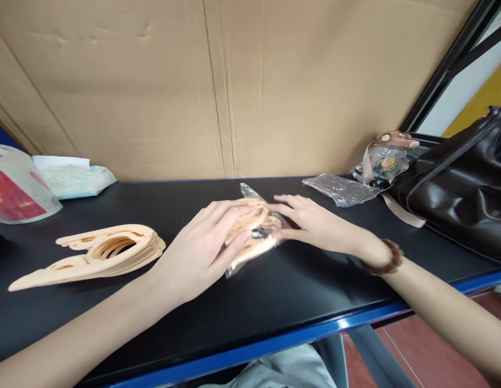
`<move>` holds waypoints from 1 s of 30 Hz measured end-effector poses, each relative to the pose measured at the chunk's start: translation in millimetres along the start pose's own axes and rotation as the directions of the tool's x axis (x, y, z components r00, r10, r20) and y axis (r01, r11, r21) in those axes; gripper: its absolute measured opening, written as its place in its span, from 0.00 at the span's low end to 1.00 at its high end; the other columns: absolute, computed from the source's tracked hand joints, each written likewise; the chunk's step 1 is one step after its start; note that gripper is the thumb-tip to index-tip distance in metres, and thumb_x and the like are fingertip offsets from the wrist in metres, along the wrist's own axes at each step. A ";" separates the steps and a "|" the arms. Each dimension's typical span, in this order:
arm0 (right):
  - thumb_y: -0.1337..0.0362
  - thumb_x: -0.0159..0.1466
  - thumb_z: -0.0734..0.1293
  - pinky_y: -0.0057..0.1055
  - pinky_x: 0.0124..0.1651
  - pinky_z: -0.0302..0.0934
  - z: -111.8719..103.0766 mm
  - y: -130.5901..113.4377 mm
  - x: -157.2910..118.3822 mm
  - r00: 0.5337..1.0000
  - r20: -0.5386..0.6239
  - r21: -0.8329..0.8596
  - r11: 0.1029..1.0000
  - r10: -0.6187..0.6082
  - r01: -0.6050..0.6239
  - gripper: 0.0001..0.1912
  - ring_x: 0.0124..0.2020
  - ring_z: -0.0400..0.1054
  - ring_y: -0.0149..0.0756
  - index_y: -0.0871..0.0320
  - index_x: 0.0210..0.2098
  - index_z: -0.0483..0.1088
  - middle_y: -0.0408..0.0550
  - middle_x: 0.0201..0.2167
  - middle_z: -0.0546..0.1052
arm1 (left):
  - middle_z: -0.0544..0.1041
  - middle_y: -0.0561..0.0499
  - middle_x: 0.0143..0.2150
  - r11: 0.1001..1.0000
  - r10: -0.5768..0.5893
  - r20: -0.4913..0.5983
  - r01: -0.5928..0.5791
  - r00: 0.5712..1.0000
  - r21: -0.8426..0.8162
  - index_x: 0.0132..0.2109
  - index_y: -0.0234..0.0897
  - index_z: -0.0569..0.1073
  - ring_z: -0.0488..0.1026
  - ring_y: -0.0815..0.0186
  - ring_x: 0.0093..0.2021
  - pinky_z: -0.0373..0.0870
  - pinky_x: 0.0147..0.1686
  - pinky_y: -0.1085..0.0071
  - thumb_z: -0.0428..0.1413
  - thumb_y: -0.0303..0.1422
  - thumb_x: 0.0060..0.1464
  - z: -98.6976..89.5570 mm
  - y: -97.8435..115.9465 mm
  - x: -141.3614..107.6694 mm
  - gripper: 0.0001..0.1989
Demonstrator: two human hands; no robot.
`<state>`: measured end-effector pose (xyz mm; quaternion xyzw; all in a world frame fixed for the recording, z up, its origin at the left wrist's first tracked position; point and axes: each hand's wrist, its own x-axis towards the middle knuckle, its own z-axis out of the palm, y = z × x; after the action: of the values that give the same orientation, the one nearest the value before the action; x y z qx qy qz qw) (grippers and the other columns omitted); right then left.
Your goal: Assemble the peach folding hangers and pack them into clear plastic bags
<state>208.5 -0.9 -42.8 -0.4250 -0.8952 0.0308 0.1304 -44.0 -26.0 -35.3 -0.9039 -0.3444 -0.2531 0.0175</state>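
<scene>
A clear plastic bag (256, 221) with beige flat pieces inside lies at the middle of the black table, partly blurred. My left hand (210, 237) is closed on its left side, thumb and fingers against the plastic. On the bag's right side is my right hand (309, 220), its fingers spread and touching or just beside the edge. Left of my left hand, a stack of beige cut-out pieces (125, 250) with round openings rests on the table.
A flat clear wrapper (341, 188), a clear bottle with a brown lid (390, 156) and a dark bag (460, 183) are at the right. A white-and-red roll (22, 186) and a tissue pack (78, 178) stand at the left. Cardboard (153, 97) rises behind the table (315, 302).
</scene>
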 end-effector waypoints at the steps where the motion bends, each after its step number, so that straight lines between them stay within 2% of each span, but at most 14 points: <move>1: 0.51 0.68 0.60 0.52 0.63 0.51 5.7 -2.1 3.5 0.995 -0.102 -0.047 0.998 0.024 -0.029 0.30 0.64 0.55 0.51 0.54 0.65 0.56 0.56 0.64 0.61 | 0.70 0.48 0.59 0.999 0.030 0.002 -0.030 1.000 0.014 0.58 0.39 0.66 0.64 0.61 0.60 0.60 0.59 0.63 0.42 0.37 0.67 -0.7 1.3 0.5 0.17; 2: 0.52 0.68 0.60 0.51 0.63 0.52 10.4 -3.9 6.9 0.985 -0.170 -0.070 0.997 0.016 -0.029 0.28 0.63 0.56 0.49 0.55 0.65 0.58 0.57 0.63 0.62 | 0.71 0.47 0.58 0.998 0.048 0.012 -0.048 0.999 0.034 0.56 0.38 0.68 0.65 0.60 0.59 0.60 0.59 0.62 0.42 0.36 0.67 -0.5 2.0 0.9 0.17; 4: 0.54 0.68 0.60 0.49 0.62 0.55 16.9 -6.7 12.1 0.979 -0.194 -0.072 0.996 -0.063 0.050 0.25 0.61 0.59 0.47 0.55 0.62 0.60 0.56 0.61 0.65 | 0.73 0.46 0.56 0.994 0.057 0.036 -0.060 0.998 0.095 0.54 0.36 0.70 0.66 0.59 0.58 0.61 0.59 0.62 0.43 0.37 0.66 2.6 1.6 1.1 0.17; 7: 0.54 0.69 0.60 0.50 0.63 0.54 21.0 -8.2 14.9 0.982 -0.112 -0.038 0.988 -0.153 0.149 0.25 0.63 0.58 0.48 0.57 0.61 0.61 0.56 0.62 0.65 | 0.74 0.45 0.55 0.977 0.026 0.091 -0.044 0.995 0.207 0.55 0.34 0.71 0.69 0.57 0.55 0.65 0.55 0.59 0.43 0.38 0.66 10.3 -2.7 0.6 0.19; 11: 0.50 0.69 0.58 0.48 0.66 0.49 22.5 -7.9 12.8 0.987 -0.042 -0.025 0.988 -0.156 0.155 0.31 0.65 0.54 0.47 0.63 0.65 0.56 0.58 0.65 0.61 | 0.74 0.42 0.55 0.949 -0.078 0.182 0.017 0.980 0.314 0.58 0.33 0.69 0.73 0.54 0.52 0.69 0.51 0.58 0.45 0.37 0.65 16.3 -8.3 0.1 0.20; 15: 0.49 0.69 0.57 0.49 0.68 0.46 26.5 -6.4 14.0 0.988 -0.035 -0.042 0.988 -0.153 0.152 0.33 0.67 0.51 0.47 0.63 0.66 0.53 0.59 0.66 0.59 | 0.74 0.40 0.56 0.922 -0.093 0.192 0.011 0.977 0.388 0.59 0.31 0.68 0.71 0.54 0.54 0.64 0.56 0.57 0.47 0.36 0.64 20.1 -14.9 2.1 0.20; 18: 0.50 0.69 0.56 0.50 0.67 0.47 32.7 -3.2 23.1 0.985 -0.056 -0.087 0.983 -0.166 0.161 0.33 0.68 0.49 0.47 0.66 0.66 0.54 0.62 0.66 0.57 | 0.73 0.36 0.57 0.890 -0.112 0.188 0.014 0.976 0.456 0.58 0.25 0.68 0.68 0.53 0.58 0.57 0.61 0.55 0.46 0.36 0.64 25.2 -22.4 9.9 0.22; 21: 0.51 0.70 0.56 0.50 0.67 0.48 37.5 0.4 39.5 0.982 -0.063 -0.128 0.978 -0.176 0.167 0.33 0.68 0.49 0.50 0.70 0.65 0.56 0.66 0.66 0.57 | 0.73 0.32 0.56 0.840 -0.192 0.222 0.043 0.956 0.541 0.57 0.20 0.69 0.65 0.50 0.61 0.55 0.61 0.55 0.45 0.34 0.64 28.6 -27.6 25.0 0.23; 25: 0.52 0.69 0.58 0.52 0.65 0.50 36.1 0.9 62.4 0.982 -0.063 -0.066 0.982 -0.180 0.176 0.30 0.66 0.53 0.53 0.68 0.61 0.61 0.66 0.64 0.60 | 0.73 0.29 0.55 0.776 -0.295 0.253 0.076 0.921 0.627 0.55 0.18 0.71 0.63 0.47 0.62 0.55 0.60 0.55 0.45 0.29 0.61 29.0 -29.2 47.9 0.21; 27: 0.55 0.69 0.58 0.50 0.63 0.54 32.7 1.0 71.2 0.980 -0.054 0.033 0.980 -0.194 0.196 0.24 0.63 0.58 0.53 0.65 0.56 0.67 0.63 0.62 0.65 | 0.72 0.29 0.56 0.770 -0.316 0.238 0.101 0.919 0.630 0.58 0.17 0.67 0.64 0.47 0.61 0.56 0.59 0.55 0.45 0.27 0.60 29.0 -29.5 55.8 0.23; 30: 0.62 0.70 0.55 0.42 0.57 0.62 28.0 7.5 82.3 0.986 -0.049 0.218 0.962 -0.157 0.164 0.18 0.52 0.70 0.45 0.61 0.45 0.74 0.53 0.50 0.77 | 0.71 0.30 0.57 0.829 -0.334 0.236 0.165 0.913 0.535 0.67 0.18 0.50 0.68 0.52 0.58 0.64 0.53 0.61 0.42 0.26 0.59 31.7 -30.7 60.4 0.30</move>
<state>157.1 68.7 -54.0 -0.3343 -0.9156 0.1130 0.1929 -10.9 41.0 -39.0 -0.8426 -0.5132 -0.0047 0.1632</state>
